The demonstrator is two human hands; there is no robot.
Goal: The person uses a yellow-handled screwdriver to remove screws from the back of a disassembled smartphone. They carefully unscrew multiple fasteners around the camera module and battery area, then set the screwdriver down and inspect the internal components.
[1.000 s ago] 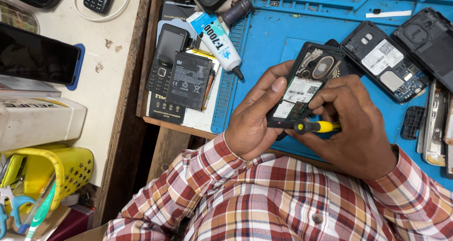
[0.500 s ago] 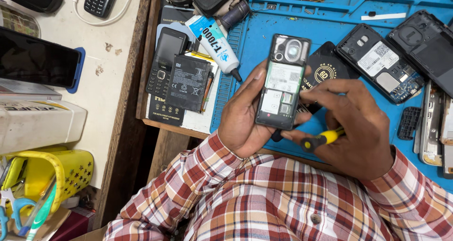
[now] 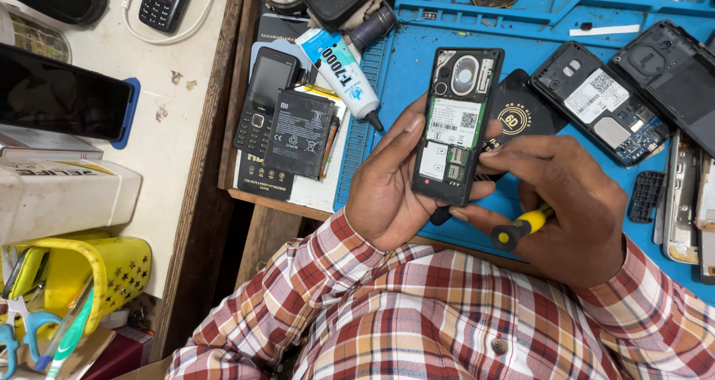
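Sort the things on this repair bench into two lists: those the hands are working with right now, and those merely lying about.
In hand:
- opened black phone, held by the left hand
- yellow-handled screwdriver, in the right hand

Lying about:
- glue tube
- loose battery
- keypad phone
- two more opened phones
- yellow basket

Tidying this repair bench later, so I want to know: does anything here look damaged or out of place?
Mostly expected repair clutter. The phone in the left hand has its back off, as do two others on the blue mat. The glue tube lies askew across the mat's edge.
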